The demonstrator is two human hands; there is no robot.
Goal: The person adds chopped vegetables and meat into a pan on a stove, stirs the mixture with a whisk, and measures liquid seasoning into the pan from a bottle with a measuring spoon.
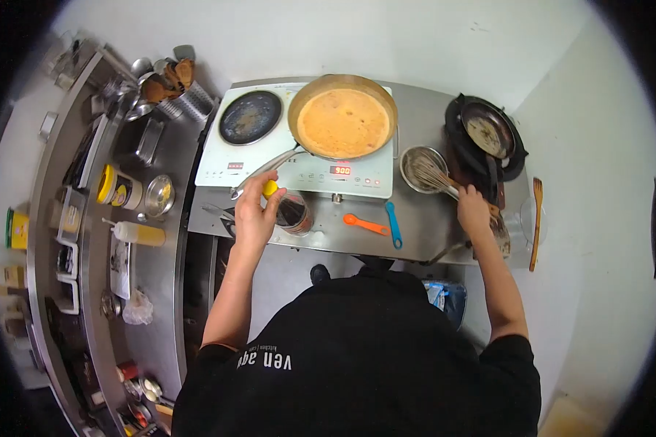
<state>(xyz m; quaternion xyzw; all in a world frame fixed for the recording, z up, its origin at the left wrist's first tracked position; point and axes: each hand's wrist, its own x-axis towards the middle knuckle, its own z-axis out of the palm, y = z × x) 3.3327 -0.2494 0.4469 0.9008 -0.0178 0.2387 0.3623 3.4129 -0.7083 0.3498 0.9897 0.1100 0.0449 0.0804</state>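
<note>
Left hand [252, 216], mine: closed round bottle [295, 213] at its yellow cap [270, 189], apparently steadying it. My right hand [474, 211]: gripping whisk [435, 177], slanted into two-o'clock steel bowl [410, 162], likely containing drips.

a kitchen, shown by the white two-plate electric cooktop [219, 158], wide round metal pan [342, 81] and silver wire whisk [436, 178].

Passage: bare stretch of grey steel counter [428, 222] between blue plastic measuring spoon [393, 224] and right hand [474, 210]. Obstacles: long silver pan handle [279, 161] slanting across white hob [251, 154], front left; yellow-capped bottle [294, 213], dark contents; stacked round black pans [486, 137], right.
</note>
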